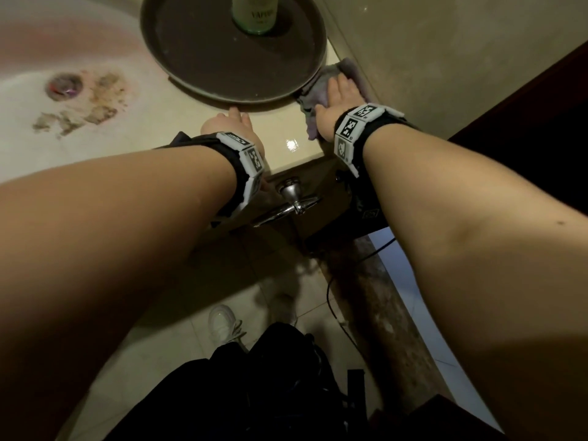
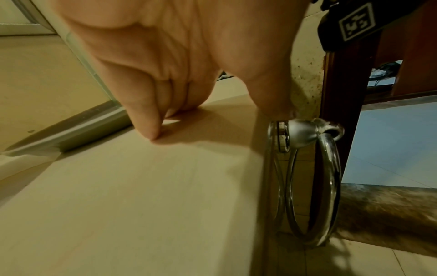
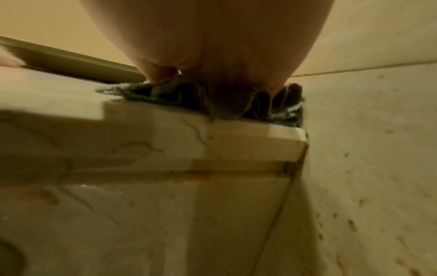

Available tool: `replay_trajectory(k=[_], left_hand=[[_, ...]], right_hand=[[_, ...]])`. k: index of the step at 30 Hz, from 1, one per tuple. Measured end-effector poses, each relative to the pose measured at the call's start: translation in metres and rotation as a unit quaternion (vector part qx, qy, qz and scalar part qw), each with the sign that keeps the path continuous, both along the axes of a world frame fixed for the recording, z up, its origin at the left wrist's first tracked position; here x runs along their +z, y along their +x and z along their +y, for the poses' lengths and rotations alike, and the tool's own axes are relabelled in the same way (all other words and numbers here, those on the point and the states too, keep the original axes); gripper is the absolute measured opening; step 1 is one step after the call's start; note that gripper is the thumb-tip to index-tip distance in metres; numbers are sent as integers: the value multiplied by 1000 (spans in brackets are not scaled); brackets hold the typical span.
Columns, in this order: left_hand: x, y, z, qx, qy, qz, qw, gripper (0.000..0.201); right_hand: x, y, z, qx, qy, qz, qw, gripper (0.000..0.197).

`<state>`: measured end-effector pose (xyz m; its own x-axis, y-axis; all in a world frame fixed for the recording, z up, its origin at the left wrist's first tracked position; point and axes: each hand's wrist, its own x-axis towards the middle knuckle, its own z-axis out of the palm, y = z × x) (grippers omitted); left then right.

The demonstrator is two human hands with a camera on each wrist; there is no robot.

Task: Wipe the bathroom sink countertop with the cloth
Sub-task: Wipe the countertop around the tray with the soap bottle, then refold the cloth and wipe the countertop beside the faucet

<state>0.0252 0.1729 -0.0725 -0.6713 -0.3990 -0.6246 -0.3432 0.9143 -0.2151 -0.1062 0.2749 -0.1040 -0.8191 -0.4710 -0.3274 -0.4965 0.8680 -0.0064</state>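
A crumpled grey-purple cloth (image 1: 321, 90) lies in the right corner of the beige countertop (image 1: 280, 135), against the wall. My right hand (image 1: 341, 90) lies flat on top of it and presses it down. In the right wrist view the cloth (image 3: 184, 93) bunches under the palm at the counter's front edge. My left hand (image 1: 235, 119) rests on the bare counter just in front of a round dark tray (image 1: 191, 58). In the left wrist view its fingertips (image 2: 153, 134) touch the countertop (image 2: 141, 186) and the thumb hangs over the front edge. It holds nothing.
A green bottle (image 1: 254, 14) stands on the tray. The white sink basin (image 1: 79, 43), with brown stains around its drain (image 1: 65, 85), is to the left. A chrome towel ring (image 1: 292, 198) hangs below the counter's front edge. The tiled wall (image 1: 445, 58) closes off the right.
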Motion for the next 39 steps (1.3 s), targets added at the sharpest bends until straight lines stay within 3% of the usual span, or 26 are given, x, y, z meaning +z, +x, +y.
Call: replay_trajectory(k=[4,10,13,15,20,22,26,30,34,36,39], left_hand=[[3,1,3,-22,-17,-19,999,113],[-5,4,2,-16,-10,28,999,105],[-9,3,-6,22,7,42,999,122],[-6,4,-4,22,24,50,998,122],[9,2,-4,49,51,120,990,70],[9,2,-6,77,78,154,982,58],[12,5,-4,114,122,183,969,53],[17,-2,2,95,120,156,976,46],[13,-6,10,122,121,124,977,34],[11,-7,12,136,127,148,971,25],[26,0,18,159,184,180,953,28]], right_hand=[[2,12,11,-10,-1,-5,1000,64],[8,38,40,-24,-8,-43,999,64],[14,46,43,-30,-8,-50,998,63],[25,51,42,-17,7,-49,999,52],[34,71,40,8,10,-20,1000,46],[35,80,37,19,-4,-28,999,46],[40,93,30,47,-9,-55,997,50],[49,97,30,76,-26,-81,993,49],[57,87,30,46,-46,-114,991,42],[60,75,26,11,-61,-140,988,38],[59,58,26,-47,-142,-90,985,33]])
